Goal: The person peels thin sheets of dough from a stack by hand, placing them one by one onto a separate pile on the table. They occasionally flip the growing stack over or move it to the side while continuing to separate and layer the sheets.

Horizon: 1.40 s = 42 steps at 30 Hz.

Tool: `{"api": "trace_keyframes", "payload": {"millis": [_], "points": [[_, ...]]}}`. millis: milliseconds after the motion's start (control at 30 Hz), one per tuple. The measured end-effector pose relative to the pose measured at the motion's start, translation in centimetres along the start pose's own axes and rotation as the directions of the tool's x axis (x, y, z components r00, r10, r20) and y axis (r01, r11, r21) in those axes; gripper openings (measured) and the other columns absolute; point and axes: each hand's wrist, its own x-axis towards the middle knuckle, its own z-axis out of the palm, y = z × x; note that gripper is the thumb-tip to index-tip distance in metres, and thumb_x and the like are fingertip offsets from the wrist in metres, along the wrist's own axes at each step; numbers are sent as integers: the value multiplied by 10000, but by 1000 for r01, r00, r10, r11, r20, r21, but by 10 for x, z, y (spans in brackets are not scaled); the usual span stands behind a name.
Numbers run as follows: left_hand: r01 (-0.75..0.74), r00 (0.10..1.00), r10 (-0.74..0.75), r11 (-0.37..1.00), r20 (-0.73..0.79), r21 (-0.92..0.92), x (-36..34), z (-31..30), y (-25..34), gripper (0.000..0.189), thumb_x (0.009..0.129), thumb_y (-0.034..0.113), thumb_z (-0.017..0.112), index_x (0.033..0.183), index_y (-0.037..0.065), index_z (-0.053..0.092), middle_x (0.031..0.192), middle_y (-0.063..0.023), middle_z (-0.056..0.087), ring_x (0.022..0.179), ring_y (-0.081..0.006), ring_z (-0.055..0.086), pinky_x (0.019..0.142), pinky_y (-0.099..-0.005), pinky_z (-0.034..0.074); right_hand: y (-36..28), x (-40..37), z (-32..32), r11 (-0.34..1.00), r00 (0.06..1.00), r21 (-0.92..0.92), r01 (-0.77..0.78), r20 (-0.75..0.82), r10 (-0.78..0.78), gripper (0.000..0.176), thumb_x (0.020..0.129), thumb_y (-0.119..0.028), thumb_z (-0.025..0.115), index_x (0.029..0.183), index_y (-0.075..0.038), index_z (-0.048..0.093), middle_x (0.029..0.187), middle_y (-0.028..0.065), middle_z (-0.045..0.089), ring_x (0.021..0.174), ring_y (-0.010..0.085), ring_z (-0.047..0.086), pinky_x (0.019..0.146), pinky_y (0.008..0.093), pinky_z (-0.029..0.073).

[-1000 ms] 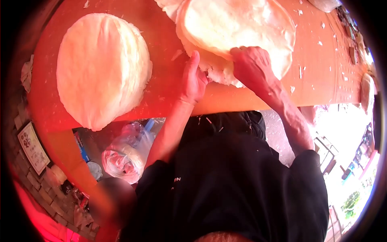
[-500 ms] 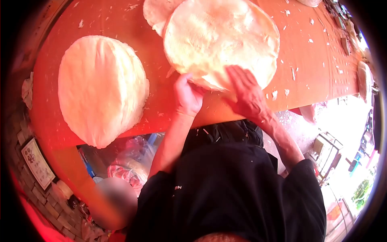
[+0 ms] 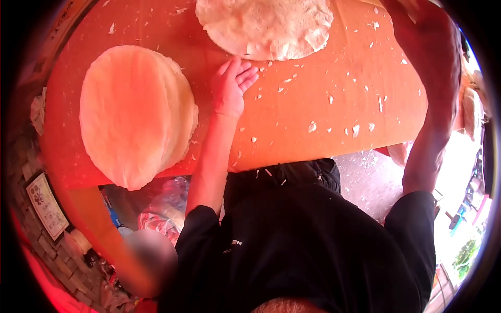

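My left hand point(image 3: 236, 86) is palm up with its fingers slightly apart and nothing in it, close to the near edge of a thin, pale, bumpy round sheet point(image 3: 266, 28) at the top of the view. Far off at the upper right is my right hand point(image 3: 415, 15), dark and cut by the frame's edge; its fingers and anything in them are hidden. A thick stack of pale round sheets point(image 3: 128, 115) lies on the left part of the orange-red tabletop point(image 3: 297, 125).
Pale flakes are scattered over the tabletop. Beneath its near edge are a clear plastic bag point(image 3: 167, 211) and a blurred round shape point(image 3: 148, 261). A framed sign point(image 3: 47, 207) is at the lower left, and a white bundle point(image 3: 472, 107) sits at the right edge.
My right hand has swung from the round sheet to the upper right. The large smooth sheet between my hands is out of view. My left hand has shifted slightly up and left and holds nothing.
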Motion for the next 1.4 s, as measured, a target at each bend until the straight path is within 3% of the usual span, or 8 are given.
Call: {"api": "trace_keyframes", "payload": {"millis": [133, 200, 333, 567, 667, 733, 867, 1400], "points": [[8, 998, -8, 1000, 70, 6, 18, 12, 0, 381, 943, 209, 604, 1199, -57, 508, 1080, -172, 598, 986, -285, 636, 851, -371, 555, 1, -4, 28, 1000, 995, 14, -9, -99, 11, 139, 789, -129, 712, 835, -8, 664, 759, 170, 644, 630, 362, 596, 570, 446, 448], [-80, 997, 80, 981, 6, 177, 25, 17, 0, 396, 914, 148, 630, 1219, -63, 493, 1094, -174, 594, 937, -259, 645, 762, -335, 579, 13, 17, 45, 939, 782, -11, -344, 549, 294, 163, 745, -159, 711, 773, -7, 660, 743, 187, 639, 728, 345, 619, 628, 422, 469], [-375, 855, 482, 830, -192, 413, 37, 6, 12, 439, 856, 69, 650, 1224, -76, 459, 1023, -163, 616, 796, -215, 650, 705, -317, 583, 34, 51, 57, 930, 823, -136, -341, 435, 365, 191, 706, -182, 691, 804, -18, 682, 817, 201, 661, 843, 345, 632, 731, 430, 481], [-104, 991, 124, 945, -43, 312, 61, 7, 36, 143, 893, 169, 657, 875, 42, 594, 686, -33, 580, 520, -106, 568, 474, -211, 451, 53, 125, 28, 947, 982, -320, -27, -186, -35, 220, 711, -152, 683, 897, -37, 692, 855, 176, 655, 921, 379, 601, 839, 426, 474], [-36, 999, 41, 933, -7, 359, 61, 11, 29, 170, 889, 169, 641, 839, 23, 568, 659, -70, 599, 448, -100, 522, 375, -218, 355, 0, 93, 43, 948, 963, -312, -65, 228, 141, 200, 735, -105, 683, 923, -47, 719, 917, 182, 668, 833, 330, 636, 801, 404, 488], [14, 1000, -12, 939, -8, 345, 49, 17, 21, 167, 886, 160, 624, 832, 16, 560, 666, -82, 610, 448, -97, 518, 381, -219, 350, 9, 40, 117, 995, 991, -6, 102, 89, -101, 44, 688, -67, 629, 698, -24, 622, 608, 190, 593, 529, 330, 603, 476, 424, 456], [63, 998, -67, 966, 8, 252, 36, 16, -6, 149, 886, 145, 611, 921, 4, 583, 712, -89, 628, 485, -123, 565, 411, -223, 383, -22, -68, 190, 982, 815, 152, -114, 580, 5, 60, 626, -83, 599, 683, -101, 597, 642, 145, 609, 640, 352, 623, 554, 473, 466], [137, 955, -161, 984, 251, 111, 33, 3, 5, 221, 914, 168, 511, 1043, 9, 593, 841, -111, 668, 700, -213, 650, 590, -309, 513, -85, -67, 175, 879, 852, 446, -170, 515, -97, 256, 726, -185, 672, 924, -36, 607, 779, 162, 633, 755, 355, 628, 649, 444, 500]]}}
